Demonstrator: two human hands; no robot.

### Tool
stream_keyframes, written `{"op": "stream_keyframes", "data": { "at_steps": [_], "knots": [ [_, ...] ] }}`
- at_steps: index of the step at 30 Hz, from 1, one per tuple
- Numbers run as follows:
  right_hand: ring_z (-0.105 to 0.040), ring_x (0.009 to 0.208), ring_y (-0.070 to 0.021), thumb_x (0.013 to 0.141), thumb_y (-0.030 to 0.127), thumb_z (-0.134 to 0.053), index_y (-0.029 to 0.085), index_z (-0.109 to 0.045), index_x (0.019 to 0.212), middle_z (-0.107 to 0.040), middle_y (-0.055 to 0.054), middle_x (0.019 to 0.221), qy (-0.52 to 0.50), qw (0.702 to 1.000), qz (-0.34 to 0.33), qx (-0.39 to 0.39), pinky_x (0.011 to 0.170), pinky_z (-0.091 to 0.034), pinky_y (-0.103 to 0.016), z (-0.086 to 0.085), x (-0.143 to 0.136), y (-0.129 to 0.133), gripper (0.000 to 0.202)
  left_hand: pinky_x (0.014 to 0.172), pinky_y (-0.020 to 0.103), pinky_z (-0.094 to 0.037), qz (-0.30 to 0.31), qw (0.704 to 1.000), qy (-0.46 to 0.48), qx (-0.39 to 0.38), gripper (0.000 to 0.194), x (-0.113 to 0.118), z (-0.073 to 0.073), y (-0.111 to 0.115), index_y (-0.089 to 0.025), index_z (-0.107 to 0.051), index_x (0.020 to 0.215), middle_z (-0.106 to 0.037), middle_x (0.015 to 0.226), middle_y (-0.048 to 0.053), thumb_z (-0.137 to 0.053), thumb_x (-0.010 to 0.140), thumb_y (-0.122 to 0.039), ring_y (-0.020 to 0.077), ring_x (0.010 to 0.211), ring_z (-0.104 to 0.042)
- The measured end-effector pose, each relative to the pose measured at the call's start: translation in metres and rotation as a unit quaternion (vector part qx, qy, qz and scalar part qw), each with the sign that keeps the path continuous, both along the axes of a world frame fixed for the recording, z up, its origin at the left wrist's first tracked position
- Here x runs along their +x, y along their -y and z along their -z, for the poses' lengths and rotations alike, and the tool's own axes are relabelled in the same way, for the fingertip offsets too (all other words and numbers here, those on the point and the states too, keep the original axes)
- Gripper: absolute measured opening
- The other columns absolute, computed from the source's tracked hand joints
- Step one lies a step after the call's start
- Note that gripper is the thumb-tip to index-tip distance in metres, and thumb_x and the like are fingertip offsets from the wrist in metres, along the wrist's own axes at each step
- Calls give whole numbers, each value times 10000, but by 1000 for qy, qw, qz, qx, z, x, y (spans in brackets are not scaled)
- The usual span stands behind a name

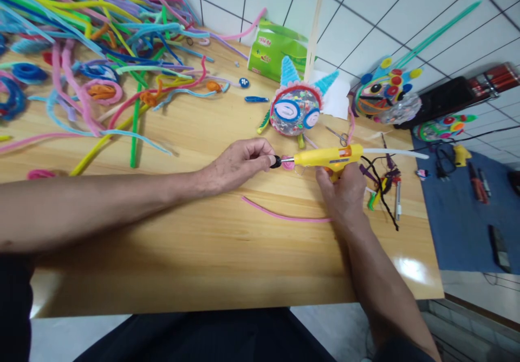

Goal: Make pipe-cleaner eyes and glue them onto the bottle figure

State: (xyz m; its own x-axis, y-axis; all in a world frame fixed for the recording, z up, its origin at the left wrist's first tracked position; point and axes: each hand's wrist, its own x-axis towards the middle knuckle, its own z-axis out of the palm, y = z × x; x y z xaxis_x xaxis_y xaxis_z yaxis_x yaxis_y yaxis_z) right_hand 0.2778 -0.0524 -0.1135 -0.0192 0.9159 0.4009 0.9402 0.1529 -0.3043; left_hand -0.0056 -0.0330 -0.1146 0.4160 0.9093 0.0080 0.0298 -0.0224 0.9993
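Observation:
My right hand (pixel 345 191) is wrapped round the handle of a yellow hot glue gun (pixel 325 159), with a white glue stick (pixel 396 152) sticking out of its back. The gun's metal nozzle points left and meets a small black piece (pixel 276 161). Between thumb and fingertips, my left hand (pixel 247 161) pinches that piece; its exact kind is hard to make out. Just behind the nozzle lies a pink coil (pixel 288 164) on the table. Beyond it stands a clear round ornament (pixel 294 107) with blue pipe-cleaner ears and blue-rimmed eyes.
Many coloured pipe cleaners (pixel 134 37) are heaped at the back left. A green tissue pack (pixel 278 50) leans by the tiled wall. Decorated figures (pixel 382 94) stand at the right, near scissors (pixel 343 137). A pink pipe cleaner (pixel 284 215) lies in front of my hands.

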Motion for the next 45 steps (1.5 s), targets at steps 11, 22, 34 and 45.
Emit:
{"op": "stream_keyframes", "data": {
  "at_steps": [11, 22, 34, 45],
  "knots": [
    [-588, 699, -241, 844, 427, -639, 262, -532, 870, -639, -41, 773, -10, 1000, 3, -2, 705, -522, -402, 1, 0, 0, 199, 570, 242, -336, -7, 1000, 2, -5, 145, 0, 3, -2, -171, -669, 859, -524, 645, -48, -652, 923, -300, 102, 600, -426],
    [-530, 660, -214, 837, 444, -635, 259, -533, 878, -609, -25, 763, -16, 1000, 12, -2, 676, -488, -379, -3, -5, 2, 215, 562, 235, -318, 23, 1000, 14, -12, 132, 1, -1, -1, -168, -650, 844, -495, 661, -50, -650, 918, -278, 95, 596, -381],
    [-545, 660, -216, 838, 438, -664, 258, -556, 880, -621, -25, 754, -16, 1000, 21, -9, 652, -488, -371, -3, -3, 3, 215, 562, 234, -336, 5, 1000, 5, -10, 148, 0, -2, -1, -176, -673, 846, -533, 652, -41, -678, 901, -314, 104, 608, -421],
    [-593, 720, -242, 839, 436, -642, 254, -555, 881, -635, -44, 782, -28, 999, 10, -17, 709, -528, -402, -3, -3, 3, 207, 518, 234, -307, -12, 999, 29, -36, 165, 0, -1, -3, -169, -659, 838, -526, 643, -46, -686, 888, -324, 92, 566, -414]
  ]
}}
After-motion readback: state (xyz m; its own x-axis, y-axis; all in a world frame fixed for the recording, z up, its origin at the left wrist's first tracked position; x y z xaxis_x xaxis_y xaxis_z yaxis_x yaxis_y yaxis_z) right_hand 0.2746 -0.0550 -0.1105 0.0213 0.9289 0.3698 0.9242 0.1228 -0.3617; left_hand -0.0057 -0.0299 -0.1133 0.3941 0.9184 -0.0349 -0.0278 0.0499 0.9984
